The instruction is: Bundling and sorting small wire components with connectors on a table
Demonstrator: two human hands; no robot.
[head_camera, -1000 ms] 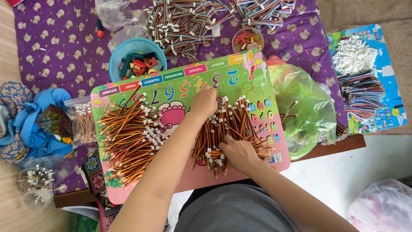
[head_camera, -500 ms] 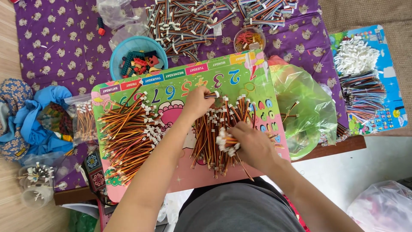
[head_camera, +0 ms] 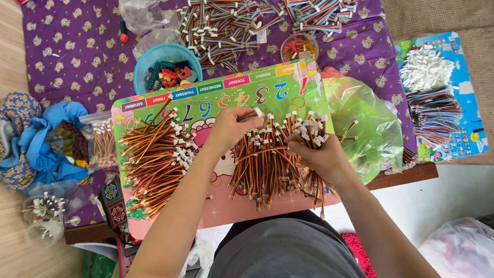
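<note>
Wire bundle (head_camera: 267, 164) between left hand (head_camera: 229, 128), right hand (head_camera: 321, 157)

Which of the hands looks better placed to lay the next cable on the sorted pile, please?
Probably the left hand: it pinches one cable beside the sorted pile, while the right hand grips the unsorted bundle.

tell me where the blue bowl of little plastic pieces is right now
In the head view the blue bowl sits upper left on the purple cloth, just beyond the colourful board.
</note>
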